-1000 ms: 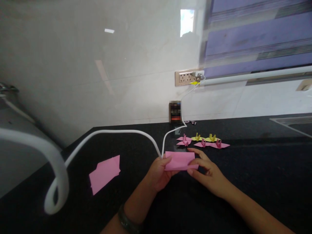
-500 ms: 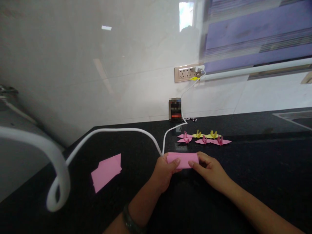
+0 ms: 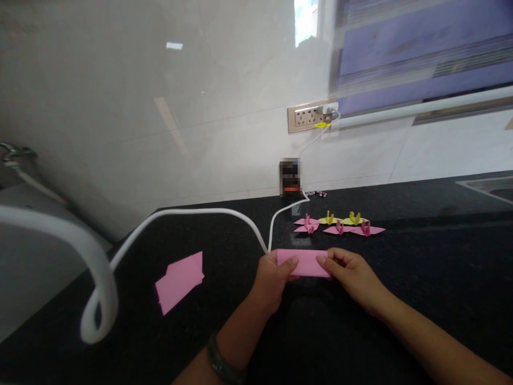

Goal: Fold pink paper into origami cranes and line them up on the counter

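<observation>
A pink sheet of paper (image 3: 308, 264), folded into a flat rectangle, is held level between both hands above the dark countertop. My left hand (image 3: 273, 278) grips its left end, thumb on top and fingers beneath. At the right end, my right hand (image 3: 352, 275) pinches the paper, its thumb lying on the upper face. The fingertips under the sheet are hidden. Just beyond it stand several folded paper cranes: pink ones such as this crane (image 3: 366, 230), and yellow ones such as this crane (image 3: 354, 218). Off to the left lie loose pink paper sheets (image 3: 180, 282), overlapping.
A thick white cable (image 3: 208, 212) loops across the left side and runs near my left hand. Against the wall leans a small pixelated device (image 3: 290, 177), below a socket panel (image 3: 302, 117) with a white plug. A sink edge (image 3: 481, 184) shows at the far right.
My right thumb has slid slightly to the right along the folded paper. The paper's top edge looks straighter now. The whole view has shifted a little.
</observation>
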The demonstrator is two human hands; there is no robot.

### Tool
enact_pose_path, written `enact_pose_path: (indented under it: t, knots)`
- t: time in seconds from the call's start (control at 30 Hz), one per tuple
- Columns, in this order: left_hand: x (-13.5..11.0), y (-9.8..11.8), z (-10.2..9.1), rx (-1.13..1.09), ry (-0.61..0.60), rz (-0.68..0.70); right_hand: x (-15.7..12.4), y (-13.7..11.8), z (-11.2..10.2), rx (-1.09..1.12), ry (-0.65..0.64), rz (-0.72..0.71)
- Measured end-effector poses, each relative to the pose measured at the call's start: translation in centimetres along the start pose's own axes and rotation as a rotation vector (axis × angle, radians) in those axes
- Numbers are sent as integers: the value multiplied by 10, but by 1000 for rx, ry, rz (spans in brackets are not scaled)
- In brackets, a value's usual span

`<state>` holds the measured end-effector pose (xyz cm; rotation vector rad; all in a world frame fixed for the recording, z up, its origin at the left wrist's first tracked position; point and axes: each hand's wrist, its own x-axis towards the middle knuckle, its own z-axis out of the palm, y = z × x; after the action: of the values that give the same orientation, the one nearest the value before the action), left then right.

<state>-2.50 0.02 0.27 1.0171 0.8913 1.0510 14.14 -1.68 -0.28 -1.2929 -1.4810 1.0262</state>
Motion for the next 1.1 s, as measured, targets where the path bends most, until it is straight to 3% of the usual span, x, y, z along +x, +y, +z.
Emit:
enact_pose_path:
  t: [0.47, 1.1]
  knots:
    - [1, 1, 3, 87, 100, 13, 0, 0, 0, -40, -4, -17]
    - [3, -2, 1, 78, 109, 12, 0, 1, -1, -50, 2, -15]
